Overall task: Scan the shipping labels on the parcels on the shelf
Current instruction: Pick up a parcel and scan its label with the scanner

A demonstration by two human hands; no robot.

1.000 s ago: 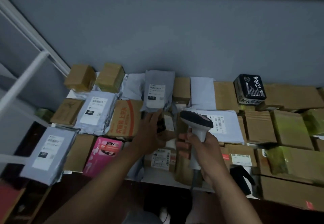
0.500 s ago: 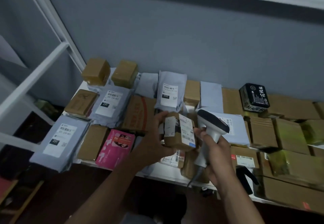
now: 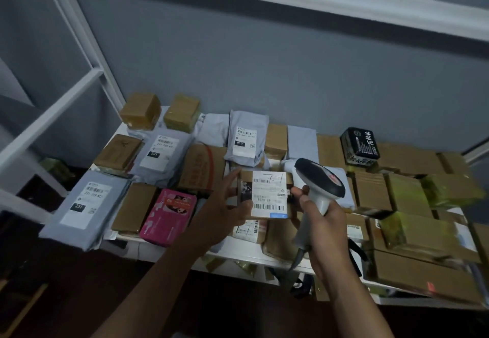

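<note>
My left hand (image 3: 225, 210) holds a small brown box (image 3: 266, 195) up above the shelf, its white shipping label (image 3: 268, 193) with barcodes turned toward me. My right hand (image 3: 321, 221) grips the handle of a white barcode scanner (image 3: 318, 181) with a dark head, just right of the box, and its fingertips touch the box's right edge. The white shelf (image 3: 264, 259) below is covered with parcels: grey mailer bags with labels (image 3: 79, 205) (image 3: 244, 139), brown cartons (image 3: 412, 232) and a pink packet (image 3: 169, 217).
A black box with white characters (image 3: 360, 144) stands at the back right. A white shelf frame (image 3: 50, 115) runs along the left, and a grey wall backs the shelf. The scanner's cable hangs down past the shelf's front edge.
My left hand lifted the small box off the pile and turned it until its label faces me. My right hand with the scanner came up beside it. The view shifted up and left.
</note>
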